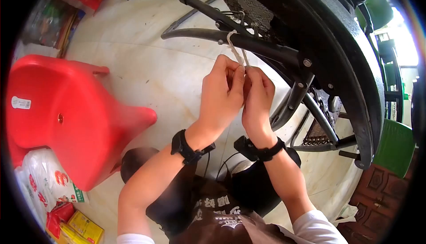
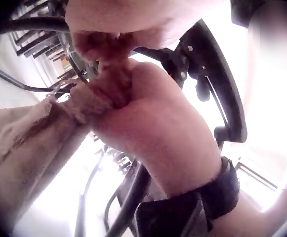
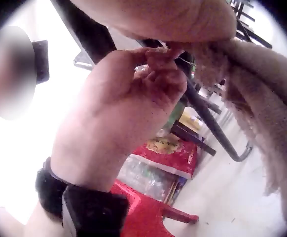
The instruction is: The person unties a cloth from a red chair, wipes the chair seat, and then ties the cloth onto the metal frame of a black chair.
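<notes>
Since it looks soft, the cord [image 1: 234, 49] should bend;
left hand [image 1: 220, 97] and right hand [image 1: 258, 100] fingers pinch it; best held where strands meet.

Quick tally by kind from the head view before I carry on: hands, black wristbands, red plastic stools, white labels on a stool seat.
Hands: 2 (left hand, right hand)
Black wristbands: 2 (left wristband, right wristband)
Red plastic stool: 1
White label: 1
Total: 6
</notes>
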Demonstrator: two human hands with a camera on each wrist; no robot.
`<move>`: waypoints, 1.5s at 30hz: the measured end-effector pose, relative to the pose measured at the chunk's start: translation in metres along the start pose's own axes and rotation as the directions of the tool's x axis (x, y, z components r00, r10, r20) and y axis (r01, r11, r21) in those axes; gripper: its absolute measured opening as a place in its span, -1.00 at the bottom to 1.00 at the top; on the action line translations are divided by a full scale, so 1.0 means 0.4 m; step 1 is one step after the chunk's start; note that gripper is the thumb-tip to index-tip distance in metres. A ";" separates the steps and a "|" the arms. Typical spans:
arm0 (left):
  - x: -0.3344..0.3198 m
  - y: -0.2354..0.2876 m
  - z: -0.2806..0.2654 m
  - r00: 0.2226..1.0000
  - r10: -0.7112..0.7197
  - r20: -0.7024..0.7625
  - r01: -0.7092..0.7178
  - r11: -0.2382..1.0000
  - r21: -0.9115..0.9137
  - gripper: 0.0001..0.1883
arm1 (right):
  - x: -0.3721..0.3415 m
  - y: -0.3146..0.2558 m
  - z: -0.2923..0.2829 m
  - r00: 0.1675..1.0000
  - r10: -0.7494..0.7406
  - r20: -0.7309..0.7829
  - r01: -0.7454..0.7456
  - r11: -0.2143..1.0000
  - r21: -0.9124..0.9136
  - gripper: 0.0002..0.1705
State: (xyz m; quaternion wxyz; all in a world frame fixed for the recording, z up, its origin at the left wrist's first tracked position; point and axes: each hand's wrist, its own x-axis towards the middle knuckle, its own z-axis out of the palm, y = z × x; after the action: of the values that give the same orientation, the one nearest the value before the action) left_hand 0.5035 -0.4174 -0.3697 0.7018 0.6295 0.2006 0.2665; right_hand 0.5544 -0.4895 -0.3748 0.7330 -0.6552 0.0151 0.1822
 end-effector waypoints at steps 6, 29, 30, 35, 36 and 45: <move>0.003 0.026 0.040 0.993 0.118 -0.017 -0.119 0.991 -0.059 -0.93 | -0.074 -0.050 -0.067 1.000 -0.010 -0.013 0.011 0.998 0.061 -0.76; 0.012 0.051 0.002 0.908 0.401 0.124 -0.418 0.845 0.333 -0.96 | -0.099 -0.012 -0.086 0.996 -0.005 0.089 0.008 0.999 -0.033 -0.76; 0.015 0.051 -0.002 0.903 0.411 0.125 -0.427 0.831 0.357 -0.97 | -0.096 -0.013 -0.043 0.998 -0.053 0.037 0.054 0.998 -0.041 -0.75; 0.044 0.020 -0.043 0.890 0.444 0.108 -0.439 0.768 0.465 -0.96 | -0.045 0.039 0.037 0.983 -0.101 0.155 0.101 0.995 0.012 -0.73; 0.057 0.003 -0.063 0.935 0.345 0.084 -0.337 0.789 0.514 -0.95 | -0.031 0.048 0.061 0.990 -0.058 0.132 0.057 0.998 0.009 -0.73; 0.056 -0.010 -0.132 0.984 0.175 0.039 -0.156 0.730 0.665 -0.89 | 0.004 0.106 0.128 0.993 -0.026 0.120 0.019 0.998 0.055 -0.70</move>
State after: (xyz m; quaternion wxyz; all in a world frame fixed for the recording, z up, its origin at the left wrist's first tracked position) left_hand 0.4889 -0.3625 -0.3792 0.4019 0.8500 0.2347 0.2470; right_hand 0.5325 -0.4365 -0.4084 0.7519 -0.6232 -0.0315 0.2126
